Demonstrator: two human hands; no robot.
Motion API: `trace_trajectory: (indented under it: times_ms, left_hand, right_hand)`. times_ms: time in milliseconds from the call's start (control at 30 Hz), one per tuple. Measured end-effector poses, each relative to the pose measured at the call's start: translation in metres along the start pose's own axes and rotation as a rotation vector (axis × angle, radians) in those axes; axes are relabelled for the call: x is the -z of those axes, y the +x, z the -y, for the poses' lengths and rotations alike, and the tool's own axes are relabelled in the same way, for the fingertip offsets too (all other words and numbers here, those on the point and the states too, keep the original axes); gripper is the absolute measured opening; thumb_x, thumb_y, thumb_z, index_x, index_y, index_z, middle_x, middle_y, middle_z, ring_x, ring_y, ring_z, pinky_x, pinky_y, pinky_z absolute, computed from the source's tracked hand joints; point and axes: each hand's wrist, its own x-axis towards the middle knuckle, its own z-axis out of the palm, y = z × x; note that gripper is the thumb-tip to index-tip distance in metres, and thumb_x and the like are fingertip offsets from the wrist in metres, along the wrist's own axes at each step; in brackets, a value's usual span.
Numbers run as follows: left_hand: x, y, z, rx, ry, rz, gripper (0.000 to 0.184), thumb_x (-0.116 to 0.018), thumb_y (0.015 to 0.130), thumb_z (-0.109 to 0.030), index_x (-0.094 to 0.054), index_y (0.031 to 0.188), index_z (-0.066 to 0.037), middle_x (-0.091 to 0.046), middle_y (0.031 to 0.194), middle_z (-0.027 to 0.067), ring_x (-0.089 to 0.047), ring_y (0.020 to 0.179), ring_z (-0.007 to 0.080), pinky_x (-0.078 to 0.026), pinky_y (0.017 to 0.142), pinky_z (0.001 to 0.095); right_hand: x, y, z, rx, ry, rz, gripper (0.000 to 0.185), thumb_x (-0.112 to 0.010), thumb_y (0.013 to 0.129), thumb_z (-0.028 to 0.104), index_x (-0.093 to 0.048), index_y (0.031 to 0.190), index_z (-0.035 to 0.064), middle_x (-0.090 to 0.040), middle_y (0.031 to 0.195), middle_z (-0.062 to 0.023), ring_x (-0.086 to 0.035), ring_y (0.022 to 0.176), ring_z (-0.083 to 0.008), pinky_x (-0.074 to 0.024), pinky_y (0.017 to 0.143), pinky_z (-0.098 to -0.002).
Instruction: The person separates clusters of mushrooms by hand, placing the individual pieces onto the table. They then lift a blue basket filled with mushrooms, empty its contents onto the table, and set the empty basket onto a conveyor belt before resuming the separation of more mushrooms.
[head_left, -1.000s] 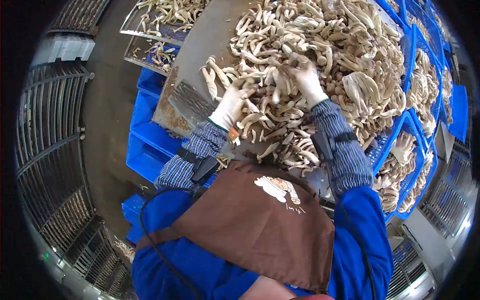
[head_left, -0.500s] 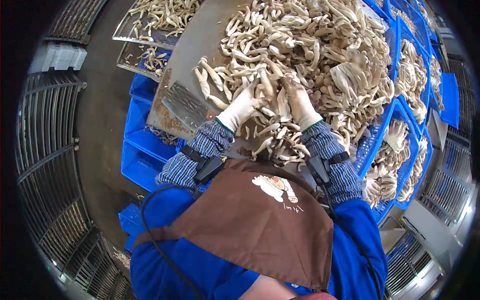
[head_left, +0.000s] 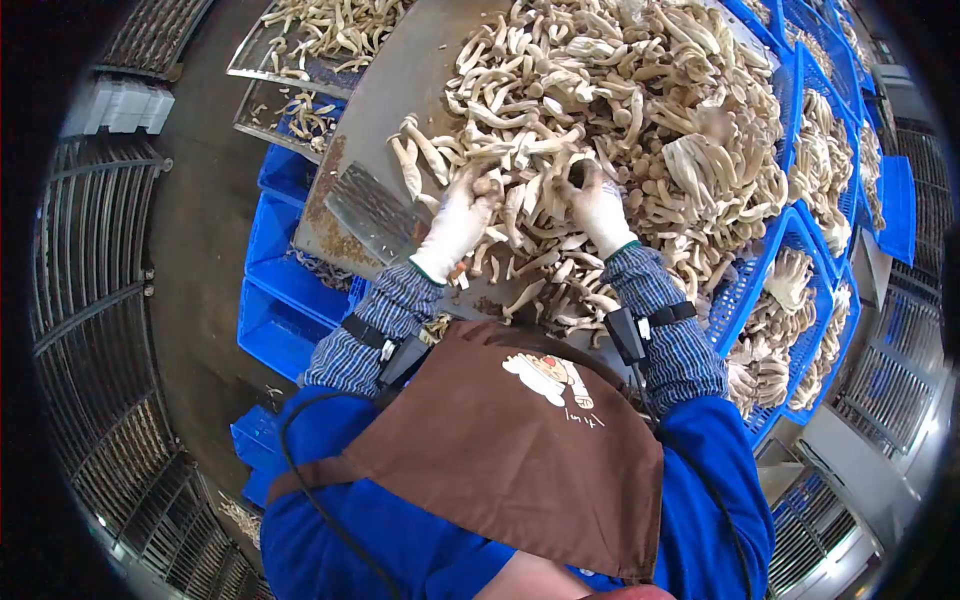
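A large heap of pale, long-stemmed mushrooms (head_left: 560, 90) covers the metal table (head_left: 400, 95). My left hand (head_left: 462, 215), in a white glove with dirty fingertips, is at the heap's near left edge, its fingers curled against mushrooms; what they hold is too small to tell. My right hand (head_left: 598, 205), gloved too, is bent over mushrooms a little to the right, thumb and fingers curved around a dark gap, its grip unclear. Loose mushrooms lie between the hands. Left of my left hand is a flat, wet-looking metal blade (head_left: 372, 212).
Blue crates (head_left: 735, 305) filled with mushroom clusters line the right side. More blue crates (head_left: 280, 325) stand below the table's left edge. At the upper left are trays (head_left: 285, 78) with mushrooms. Metal racks (head_left: 95, 240) stand at the far left.
My hands were close together over mushrooms half a second ago and are now farther apart. My left hand has moved left and slightly down, uncovering mushrooms between them.
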Motion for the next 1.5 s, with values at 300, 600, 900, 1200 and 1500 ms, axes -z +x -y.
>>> trace_trajectory:
  times_ms: [300, 600, 900, 1200, 1500]
  left_hand:
    - [0.080, -0.094, 0.019, 0.694, -0.442, 0.603, 0.028, -0.061, 0.087, -0.009, -0.055, 0.107, 0.009, -0.061, 0.088, 0.0113, -0.065, 0.057, 0.0201, -0.057, 0.047, 0.0282]
    - [0.107, -0.168, 0.113, 0.764, 0.477, 0.824, 0.068, -0.066, 0.081, -0.042, -0.048, 0.132, 0.000, -0.062, 0.115, 0.0253, -0.058, 0.111, 0.0379, -0.047, 0.092, 0.0421]
    - [0.100, -0.056, 0.012, 0.167, 0.487, 0.629, 0.043, -0.065, 0.083, -0.029, -0.060, 0.117, -0.003, -0.066, 0.100, 0.0208, -0.064, 0.099, 0.0345, -0.050, 0.085, 0.0405]
    - [-0.049, 0.187, -0.039, -0.439, 0.801, 0.290, 0.063, -0.063, 0.082, -0.035, -0.046, 0.133, -0.001, -0.054, 0.125, 0.0232, -0.050, 0.121, 0.0345, -0.038, 0.104, 0.0428]
    - [-0.097, 0.212, -0.058, -0.373, 1.068, 0.489, 0.081, -0.075, 0.071, -0.041, -0.041, 0.136, -0.005, -0.048, 0.126, 0.0235, -0.050, 0.116, 0.0360, -0.043, 0.096, 0.0455]
  right_hand:
    - [-0.026, -0.022, -0.009, 0.364, -0.122, 0.033, 0.056, -0.063, 0.078, 0.007, -0.041, 0.129, -0.0011, -0.057, 0.112, -0.0233, -0.059, 0.100, -0.0408, -0.0496, 0.083, -0.0459]
    - [-0.015, -0.023, 0.017, 0.228, 0.036, 0.023, 0.036, -0.064, 0.084, 0.014, -0.053, 0.116, 0.0006, -0.065, 0.098, -0.0217, -0.064, 0.086, -0.0402, -0.0517, 0.073, -0.0454]
    - [-0.006, 0.037, -0.021, 0.135, -0.360, 0.218, 0.063, -0.057, 0.077, 0.006, -0.042, 0.138, 0.0038, -0.040, 0.137, -0.0343, -0.047, 0.123, -0.0458, -0.0411, 0.103, -0.0451]
    - [0.017, 0.018, -0.034, 0.128, -0.100, 0.223, 0.060, -0.066, 0.077, 0.012, -0.045, 0.132, 0.0008, -0.056, 0.122, -0.0263, -0.058, 0.108, -0.0397, -0.0467, 0.093, -0.0442]
    - [0.018, -0.014, -0.040, 0.100, 0.278, 0.123, 0.061, -0.065, 0.074, 0.004, -0.045, 0.132, 0.0000, -0.052, 0.126, -0.0240, -0.050, 0.121, -0.0382, -0.0410, 0.101, -0.0407]
